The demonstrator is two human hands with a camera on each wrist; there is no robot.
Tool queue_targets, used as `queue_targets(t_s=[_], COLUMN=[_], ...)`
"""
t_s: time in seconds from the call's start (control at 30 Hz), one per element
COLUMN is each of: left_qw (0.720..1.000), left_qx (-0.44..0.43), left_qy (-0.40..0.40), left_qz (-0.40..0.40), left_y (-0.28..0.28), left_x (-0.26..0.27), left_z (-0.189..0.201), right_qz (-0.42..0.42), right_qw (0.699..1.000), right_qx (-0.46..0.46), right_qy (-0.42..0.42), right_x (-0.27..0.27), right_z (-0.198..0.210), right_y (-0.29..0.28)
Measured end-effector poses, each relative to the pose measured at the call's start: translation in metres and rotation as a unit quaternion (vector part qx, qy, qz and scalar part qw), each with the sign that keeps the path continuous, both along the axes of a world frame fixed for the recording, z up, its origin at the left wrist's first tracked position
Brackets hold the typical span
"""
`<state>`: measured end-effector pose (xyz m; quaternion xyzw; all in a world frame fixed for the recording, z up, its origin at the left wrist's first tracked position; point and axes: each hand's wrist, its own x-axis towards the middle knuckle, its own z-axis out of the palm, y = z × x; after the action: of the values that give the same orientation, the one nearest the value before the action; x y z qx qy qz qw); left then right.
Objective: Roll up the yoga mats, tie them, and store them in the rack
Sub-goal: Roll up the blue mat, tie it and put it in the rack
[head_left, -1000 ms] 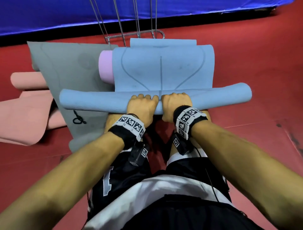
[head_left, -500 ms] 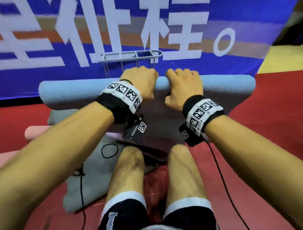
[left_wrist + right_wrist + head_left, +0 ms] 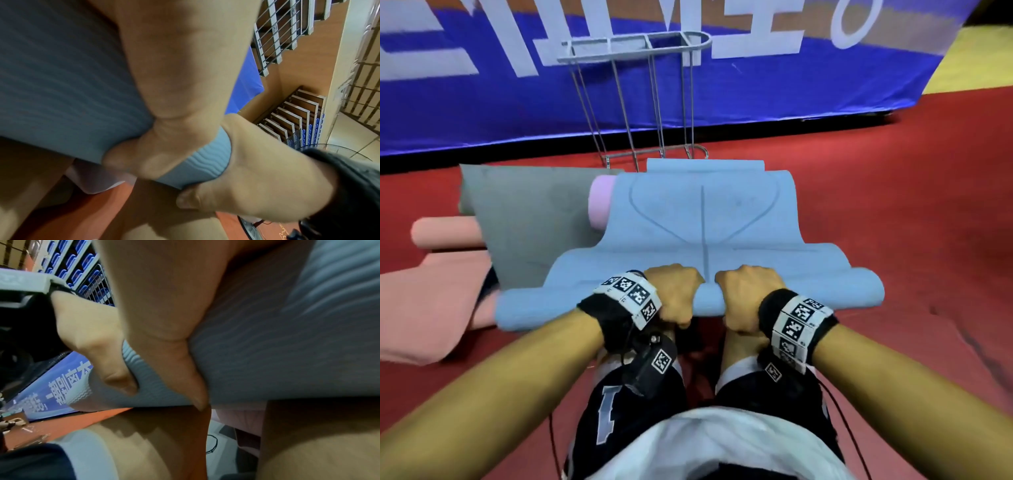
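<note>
- Your left hand [image 3: 676,294] and right hand [image 3: 748,296] sit side by side at the roll's centre, fingers curled tight around the blue mat [image 3: 702,219].
- With both grips central, the roll's free ends may loosen or telescope.
- The unrolled sheet runs toward 12 o'clock over a pink roll [image 3: 601,202]; that bump could skew your rolling.
- The rack [image 3: 640,102] stands at 12 o'clock, its base hidden.
- No tie is clearly visible; possibly the dark loop [image 3: 211,443].

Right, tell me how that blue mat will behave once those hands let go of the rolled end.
The blue mat looks soft: it drapes over the pink roll, so probably floppy. Its rolled end, gripped by the left hand and right hand, is untied, so it would likely spring open.
</note>
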<state>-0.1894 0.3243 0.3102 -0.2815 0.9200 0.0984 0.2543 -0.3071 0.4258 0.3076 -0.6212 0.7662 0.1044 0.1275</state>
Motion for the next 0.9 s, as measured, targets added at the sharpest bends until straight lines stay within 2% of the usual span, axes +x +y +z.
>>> queue_targets(t_s=[0.13, 0.23, 0.37, 0.43, 0.53, 0.6, 0.73, 0.9], left_qw=[0.998, 0.995, 0.994, 0.997, 0.994, 0.990, 0.995, 0.998], left_qx=[0.033, 0.100, 0.109, 0.069, -0.069, -0.103, -0.054, 0.036], left_qy=[-0.038, -0.022, 0.005, 0.033, 0.059, 0.068, 0.072, 0.034], left_qz=[0.035, -0.007, 0.008, -0.007, -0.060, -0.061, -0.051, -0.047], left_y=[-0.002, -0.009, -0.015, -0.010, 0.007, 0.017, 0.004, -0.013], left_x=[-0.002, 0.003, 0.005, 0.009, 0.021, 0.023, 0.013, 0.002], left_z=[-0.013, -0.015, -0.014, -0.019, -0.033, -0.041, -0.039, -0.036], right_qz=[-0.001, -0.008, -0.033, -0.041, -0.051, -0.051, -0.064, -0.062], right_qw=[0.998, 0.996, 0.993, 0.991, 0.988, 0.986, 0.985, 0.997], right_qx=[0.056, 0.081, 0.110, 0.121, 0.144, 0.155, 0.151, 0.049], right_qy=[-0.015, -0.020, -0.024, -0.028, -0.037, -0.044, -0.046, -0.011], right_x=[0.004, 0.005, 0.004, 0.004, 0.003, 0.002, 0.000, -0.004], right_z=[-0.008, -0.015, -0.015, -0.016, -0.017, -0.018, -0.021, -0.032], right_y=[-0.008, -0.011, -0.017, -0.020, -0.023, -0.026, -0.026, -0.008])
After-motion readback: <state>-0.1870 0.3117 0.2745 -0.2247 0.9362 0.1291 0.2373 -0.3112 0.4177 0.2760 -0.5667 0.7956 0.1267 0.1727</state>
